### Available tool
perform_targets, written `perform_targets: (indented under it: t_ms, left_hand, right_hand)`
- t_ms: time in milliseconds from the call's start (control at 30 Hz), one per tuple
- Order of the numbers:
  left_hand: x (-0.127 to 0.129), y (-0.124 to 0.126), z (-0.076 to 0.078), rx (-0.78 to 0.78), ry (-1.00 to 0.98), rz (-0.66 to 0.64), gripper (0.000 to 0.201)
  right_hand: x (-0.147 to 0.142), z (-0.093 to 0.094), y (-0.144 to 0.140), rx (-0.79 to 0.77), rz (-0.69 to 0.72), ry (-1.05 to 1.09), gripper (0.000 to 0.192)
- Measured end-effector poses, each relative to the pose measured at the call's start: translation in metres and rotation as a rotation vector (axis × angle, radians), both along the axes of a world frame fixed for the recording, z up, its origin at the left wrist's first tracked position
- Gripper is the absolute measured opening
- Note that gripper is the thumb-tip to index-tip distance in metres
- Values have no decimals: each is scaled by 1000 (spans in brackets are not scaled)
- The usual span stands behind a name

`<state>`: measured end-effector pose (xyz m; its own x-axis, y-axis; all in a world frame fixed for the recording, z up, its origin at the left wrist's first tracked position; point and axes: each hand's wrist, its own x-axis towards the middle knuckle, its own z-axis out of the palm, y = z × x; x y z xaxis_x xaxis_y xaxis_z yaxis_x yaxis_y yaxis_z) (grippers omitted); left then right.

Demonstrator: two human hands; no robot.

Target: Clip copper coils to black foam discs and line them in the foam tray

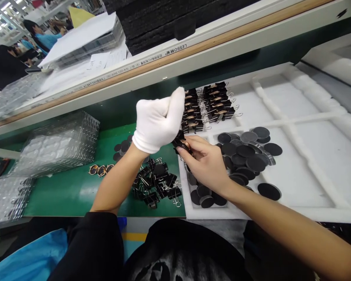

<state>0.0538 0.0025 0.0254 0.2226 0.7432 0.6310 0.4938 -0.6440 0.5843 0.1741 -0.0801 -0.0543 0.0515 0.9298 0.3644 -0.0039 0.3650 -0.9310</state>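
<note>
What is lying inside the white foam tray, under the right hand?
Black round discs fill the white foam tray; clipped assemblies sit behind. The right hand covers some discs.

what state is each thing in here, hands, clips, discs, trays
left hand: gloved, fisted over small black part
right hand: bare, fingers pinching the same part
small black part: held between both hands
loose binder clips: heaped on green mat
clipped assemblies: rowed in white foam tray
black discs: piled loosely
clear blister trays: stacked

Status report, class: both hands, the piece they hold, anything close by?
Left hand, gloved, fisted. Right hand pinches clipped disc. Loose binder clips and black discs close.
</note>
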Motion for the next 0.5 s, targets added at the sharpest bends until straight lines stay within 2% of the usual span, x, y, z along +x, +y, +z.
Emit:
perform_targets:
  t_ms: [100,233,400,500]
  left_hand:
    - [2,0,-1,-6,70,79,64]
    - [6,2,-3,-14,69,121,68]
    - [10,1,-8,3,108,86,65]
    - [8,4,-11,-43,146,52,67]
  right_hand:
    - [1,1,0,11,-4,-8,14]
    - [2,2,1,13,-32,-25,13]
    - [1,2,1,7,-58,-24,14]
    - [3,2,3,-29,-41,-15,15]
